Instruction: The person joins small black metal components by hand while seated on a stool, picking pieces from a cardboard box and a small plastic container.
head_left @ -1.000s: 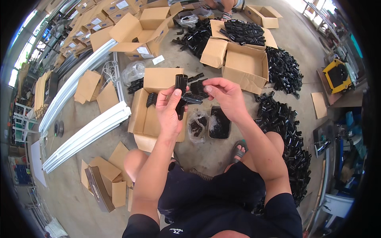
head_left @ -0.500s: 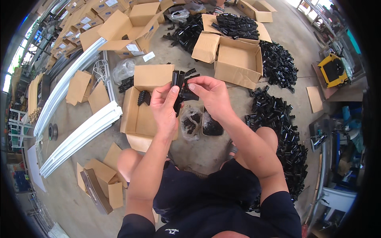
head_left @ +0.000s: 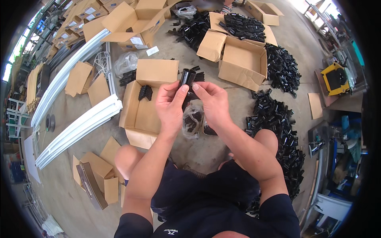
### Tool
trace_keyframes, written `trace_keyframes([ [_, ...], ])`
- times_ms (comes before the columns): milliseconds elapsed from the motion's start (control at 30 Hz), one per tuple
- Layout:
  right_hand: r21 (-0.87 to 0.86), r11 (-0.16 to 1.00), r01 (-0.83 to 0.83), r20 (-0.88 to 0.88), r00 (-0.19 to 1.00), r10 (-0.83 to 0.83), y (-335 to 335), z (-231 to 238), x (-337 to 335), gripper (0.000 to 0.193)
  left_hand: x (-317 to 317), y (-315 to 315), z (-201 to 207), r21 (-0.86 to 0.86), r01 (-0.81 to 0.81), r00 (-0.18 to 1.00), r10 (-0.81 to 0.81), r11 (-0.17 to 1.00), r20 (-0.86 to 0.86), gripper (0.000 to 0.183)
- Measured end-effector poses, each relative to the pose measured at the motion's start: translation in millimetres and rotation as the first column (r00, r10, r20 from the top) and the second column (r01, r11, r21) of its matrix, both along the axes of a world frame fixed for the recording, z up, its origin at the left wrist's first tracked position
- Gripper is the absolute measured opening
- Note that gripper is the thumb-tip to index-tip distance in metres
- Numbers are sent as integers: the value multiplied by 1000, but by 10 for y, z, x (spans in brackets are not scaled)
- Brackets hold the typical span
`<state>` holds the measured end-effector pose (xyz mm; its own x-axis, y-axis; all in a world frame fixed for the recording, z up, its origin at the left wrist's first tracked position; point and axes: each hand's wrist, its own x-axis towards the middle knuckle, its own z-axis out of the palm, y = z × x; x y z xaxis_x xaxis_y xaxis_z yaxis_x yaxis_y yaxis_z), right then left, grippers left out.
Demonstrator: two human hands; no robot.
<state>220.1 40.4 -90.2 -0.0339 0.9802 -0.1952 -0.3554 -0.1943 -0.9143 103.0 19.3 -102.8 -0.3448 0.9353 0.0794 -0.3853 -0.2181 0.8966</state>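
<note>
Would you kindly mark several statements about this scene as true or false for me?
1. The left hand holds a glossy black tubular part. True.
2. The right hand rests on the floor. False: the right hand is raised beside the left hand.
3. An open brown cardboard box left of the hands contains black angled pieces. True.
4. Long white grooved strips lie on the person's right. False: the long white grooved strips lie on the left.
5. A yellow-framed black object stands at the right. True.
</note>
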Motion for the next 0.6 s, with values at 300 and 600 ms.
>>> trace_keyframes([
  [300,114,993,-23,101,995,12,-13,60,5,17,-19,4,-5,14,16,999,-16,1000,44,17],
  [600,159,986,-52,122,992,32,6,3,59,12,-17,-37,40,-90,13,1000,-14,996,-20,17],
])
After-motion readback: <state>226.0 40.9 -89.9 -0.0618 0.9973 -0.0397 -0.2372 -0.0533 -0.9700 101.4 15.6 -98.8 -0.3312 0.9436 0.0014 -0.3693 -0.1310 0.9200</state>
